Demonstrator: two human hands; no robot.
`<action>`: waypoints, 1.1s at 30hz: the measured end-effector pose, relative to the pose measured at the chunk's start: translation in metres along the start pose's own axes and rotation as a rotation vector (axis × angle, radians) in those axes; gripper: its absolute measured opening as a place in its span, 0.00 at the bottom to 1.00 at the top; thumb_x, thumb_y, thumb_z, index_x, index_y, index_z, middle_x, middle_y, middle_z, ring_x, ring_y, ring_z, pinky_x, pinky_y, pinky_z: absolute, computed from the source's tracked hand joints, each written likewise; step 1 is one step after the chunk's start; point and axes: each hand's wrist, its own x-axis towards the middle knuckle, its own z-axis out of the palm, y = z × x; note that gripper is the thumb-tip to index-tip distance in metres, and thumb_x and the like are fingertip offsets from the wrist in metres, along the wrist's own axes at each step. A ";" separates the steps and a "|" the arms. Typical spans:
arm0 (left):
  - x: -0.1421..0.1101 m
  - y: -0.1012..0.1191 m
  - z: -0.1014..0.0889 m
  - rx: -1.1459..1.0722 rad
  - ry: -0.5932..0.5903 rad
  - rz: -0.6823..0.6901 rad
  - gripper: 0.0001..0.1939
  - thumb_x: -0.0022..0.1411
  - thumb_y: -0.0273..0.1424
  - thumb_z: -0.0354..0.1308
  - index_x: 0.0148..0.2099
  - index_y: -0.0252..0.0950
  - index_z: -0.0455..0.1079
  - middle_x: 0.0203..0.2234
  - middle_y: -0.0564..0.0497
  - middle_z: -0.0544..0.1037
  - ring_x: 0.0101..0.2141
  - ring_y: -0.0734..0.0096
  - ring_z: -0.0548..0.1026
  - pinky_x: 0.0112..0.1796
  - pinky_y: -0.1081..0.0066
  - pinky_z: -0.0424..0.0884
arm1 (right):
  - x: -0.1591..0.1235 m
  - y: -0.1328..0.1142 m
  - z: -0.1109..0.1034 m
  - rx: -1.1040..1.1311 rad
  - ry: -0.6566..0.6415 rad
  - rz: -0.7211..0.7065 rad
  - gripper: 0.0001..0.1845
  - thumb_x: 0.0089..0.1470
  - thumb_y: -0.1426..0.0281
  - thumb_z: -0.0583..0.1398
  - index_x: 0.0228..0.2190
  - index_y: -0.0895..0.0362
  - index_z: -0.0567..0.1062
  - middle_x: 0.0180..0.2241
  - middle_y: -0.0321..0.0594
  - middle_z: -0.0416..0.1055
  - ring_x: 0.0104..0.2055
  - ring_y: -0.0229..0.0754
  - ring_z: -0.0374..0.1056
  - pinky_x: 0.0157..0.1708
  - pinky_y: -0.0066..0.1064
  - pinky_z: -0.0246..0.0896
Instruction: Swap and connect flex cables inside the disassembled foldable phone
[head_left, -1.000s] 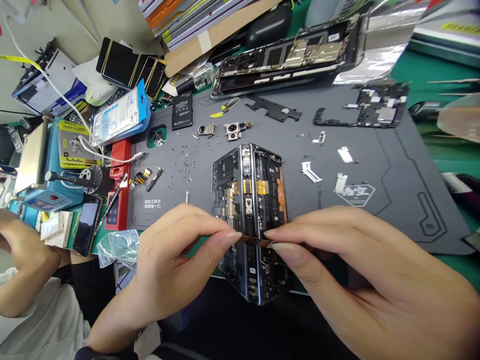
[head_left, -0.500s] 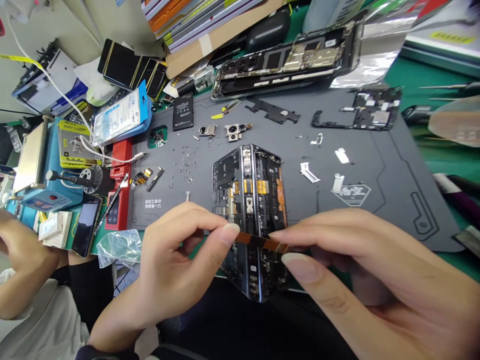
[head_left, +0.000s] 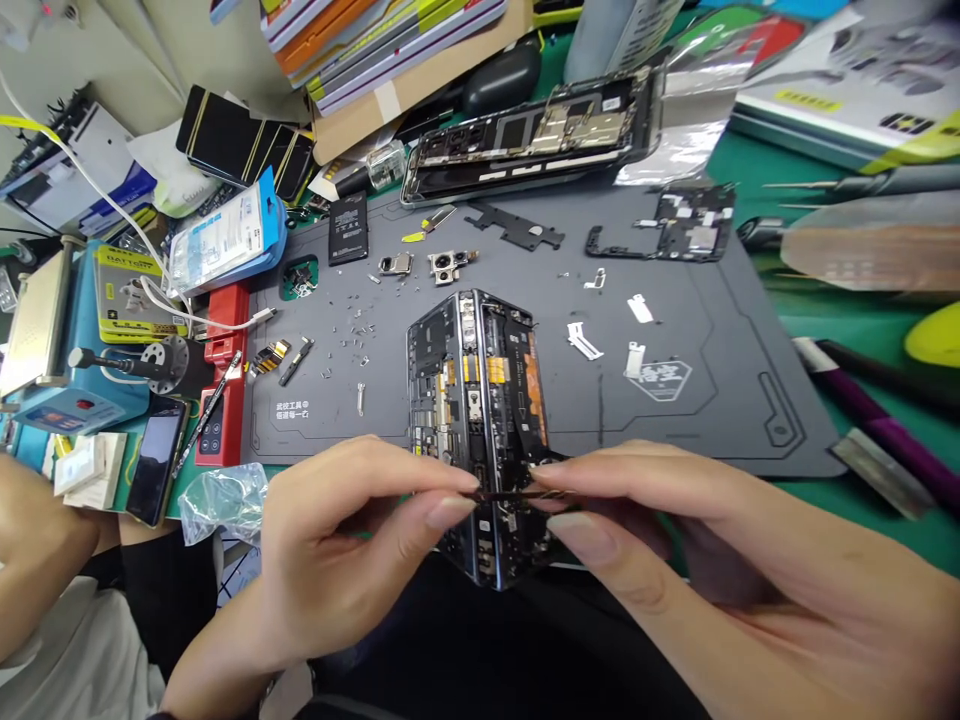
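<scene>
A thin brown flex cable (head_left: 514,495) is stretched level between my two hands and now shows nearly edge-on. My left hand (head_left: 360,530) pinches its left end between thumb and forefinger. At the other end, the thumb and forefinger of my right hand (head_left: 675,540) close on the cable. Directly behind it stands an opened folding phone (head_left: 480,400), bent at its hinge like a tent, with its inner boards and orange flex strips exposed. The phone's lower part is partly hidden by my fingers.
On the grey mat (head_left: 712,430) lie a camera module (head_left: 451,265), a battery (head_left: 349,228), tiny screws and white brackets (head_left: 583,341). A dismantled phone (head_left: 525,140) rests at the back. Red equipment (head_left: 220,420) stands left. A co-worker's arm (head_left: 45,540) is at the left edge.
The cable has turned from showing its flat face to nearly edge-on. Both hands keep their pinch. The whole scene has shifted left in view.
</scene>
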 end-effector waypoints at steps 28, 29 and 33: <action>0.003 -0.019 -0.004 0.157 -0.057 0.295 0.13 0.78 0.23 0.70 0.62 0.36 0.84 0.43 0.48 0.93 0.37 0.69 0.89 0.38 0.70 0.85 | -0.008 0.000 0.016 0.028 0.153 0.125 0.24 0.62 0.43 0.76 0.46 0.48 0.86 0.37 0.41 0.83 0.44 0.53 0.83 0.38 0.40 0.85; 0.003 -0.019 -0.004 0.151 -0.054 0.286 0.14 0.78 0.23 0.70 0.62 0.37 0.84 0.43 0.48 0.93 0.37 0.68 0.89 0.39 0.69 0.85 | -0.008 0.000 0.016 0.033 0.152 0.130 0.24 0.62 0.44 0.76 0.47 0.48 0.86 0.38 0.41 0.83 0.44 0.53 0.83 0.38 0.40 0.85; 0.003 -0.019 -0.004 0.152 -0.051 0.267 0.14 0.77 0.23 0.71 0.62 0.38 0.85 0.44 0.49 0.93 0.37 0.69 0.89 0.40 0.70 0.85 | -0.005 0.000 0.014 0.063 0.134 0.158 0.22 0.64 0.50 0.77 0.52 0.48 0.86 0.39 0.40 0.85 0.42 0.51 0.84 0.38 0.37 0.86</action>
